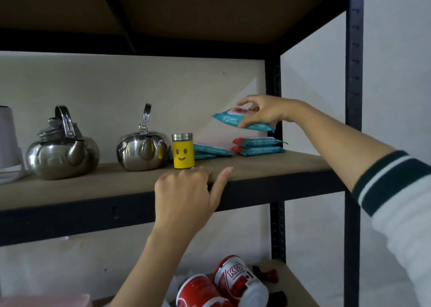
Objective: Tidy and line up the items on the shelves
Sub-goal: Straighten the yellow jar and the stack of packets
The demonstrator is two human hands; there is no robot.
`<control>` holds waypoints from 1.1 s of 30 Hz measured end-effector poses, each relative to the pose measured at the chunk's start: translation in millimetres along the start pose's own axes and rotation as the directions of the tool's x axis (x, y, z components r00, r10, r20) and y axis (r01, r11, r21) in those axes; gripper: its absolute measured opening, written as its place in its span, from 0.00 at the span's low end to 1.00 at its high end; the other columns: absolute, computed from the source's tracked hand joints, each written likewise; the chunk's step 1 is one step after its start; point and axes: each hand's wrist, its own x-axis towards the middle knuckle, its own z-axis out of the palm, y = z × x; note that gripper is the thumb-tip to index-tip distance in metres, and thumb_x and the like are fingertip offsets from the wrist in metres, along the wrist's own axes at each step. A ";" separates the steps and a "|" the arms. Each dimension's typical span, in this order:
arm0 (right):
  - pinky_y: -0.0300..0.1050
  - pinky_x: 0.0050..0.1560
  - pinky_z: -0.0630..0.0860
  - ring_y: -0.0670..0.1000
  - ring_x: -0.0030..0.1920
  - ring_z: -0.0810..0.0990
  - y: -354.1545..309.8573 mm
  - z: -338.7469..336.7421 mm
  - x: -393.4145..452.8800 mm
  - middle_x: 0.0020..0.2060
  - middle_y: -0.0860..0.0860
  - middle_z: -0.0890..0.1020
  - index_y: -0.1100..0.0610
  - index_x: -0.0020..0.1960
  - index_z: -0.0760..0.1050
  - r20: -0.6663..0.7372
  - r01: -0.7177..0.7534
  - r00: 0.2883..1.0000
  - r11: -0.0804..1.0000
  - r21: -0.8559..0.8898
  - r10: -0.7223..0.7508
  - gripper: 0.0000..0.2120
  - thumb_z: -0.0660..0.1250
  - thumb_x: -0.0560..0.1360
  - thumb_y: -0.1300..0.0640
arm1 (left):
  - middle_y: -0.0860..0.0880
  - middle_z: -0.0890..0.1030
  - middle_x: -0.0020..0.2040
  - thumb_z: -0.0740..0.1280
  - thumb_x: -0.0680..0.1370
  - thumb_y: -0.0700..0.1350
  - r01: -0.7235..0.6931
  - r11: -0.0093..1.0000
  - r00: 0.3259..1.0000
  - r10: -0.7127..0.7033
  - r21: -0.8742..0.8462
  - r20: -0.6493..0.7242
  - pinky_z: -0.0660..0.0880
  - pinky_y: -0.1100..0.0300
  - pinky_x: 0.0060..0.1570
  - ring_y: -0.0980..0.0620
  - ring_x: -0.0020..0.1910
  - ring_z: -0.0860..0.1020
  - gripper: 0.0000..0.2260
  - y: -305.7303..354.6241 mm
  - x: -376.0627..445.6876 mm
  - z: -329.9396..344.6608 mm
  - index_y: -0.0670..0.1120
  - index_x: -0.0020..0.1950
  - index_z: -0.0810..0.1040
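On the lower shelf point(300, 290), nearest the viewer, two red-and-white tins point(224, 285) lie on their sides close to its front edge. Above them the left hand point(186, 194) rests on the front edge of the middle shelf point(268, 166), fingers curled over the board and thumb out to the right, holding nothing. Just behind it stands a yellow jar point(183, 150) with a smiley face and a metal lid; its contents cannot be seen. Left of it sit two steel kettles point(143, 150), lids on. Toward the right back corner, teal wipe packs point(258, 146) lie stacked, with more point(212, 151) beside them. The right hand point(263, 111) pinches one wipe pack point(233, 119), held in the air above the stack.
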 end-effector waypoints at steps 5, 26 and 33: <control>0.47 0.63 0.69 0.55 0.65 0.69 21.8 3.0 31.9 0.71 0.54 0.65 0.50 0.75 0.57 -0.003 -0.082 0.997 0.993 -0.089 0.082 0.39 0.73 0.70 0.57 | 0.55 0.74 0.27 0.35 0.75 0.69 -0.061 0.998 0.997 0.061 0.003 -0.038 0.55 0.63 0.24 0.56 0.25 0.68 0.36 -2.1 -2.0 -1.3 0.54 0.39 0.80; 0.55 0.65 0.67 0.59 0.67 0.67 55.3 59.9 57.7 0.71 0.57 0.66 0.47 0.77 0.45 0.011 -0.250 0.954 0.816 -0.520 0.300 0.38 0.61 0.75 0.64 | 0.55 0.74 0.26 0.42 0.77 0.69 -0.069 0.997 0.998 0.069 -0.045 -0.005 0.58 0.65 0.22 0.56 0.23 0.70 0.32 -4.7 1.8 1.3 0.53 0.37 0.80; 0.66 0.72 0.38 0.60 0.76 0.41 26.7 51.5 49.8 0.77 0.56 0.49 0.45 0.77 0.40 0.004 -0.167 0.984 0.923 -0.346 0.180 0.44 0.63 0.72 0.63 | 0.55 0.75 0.27 0.42 0.76 0.70 -0.060 0.997 0.998 0.059 -0.051 -0.029 0.65 0.63 0.23 0.55 0.24 0.72 0.33 -5.1 0.7 3.2 0.53 0.38 0.80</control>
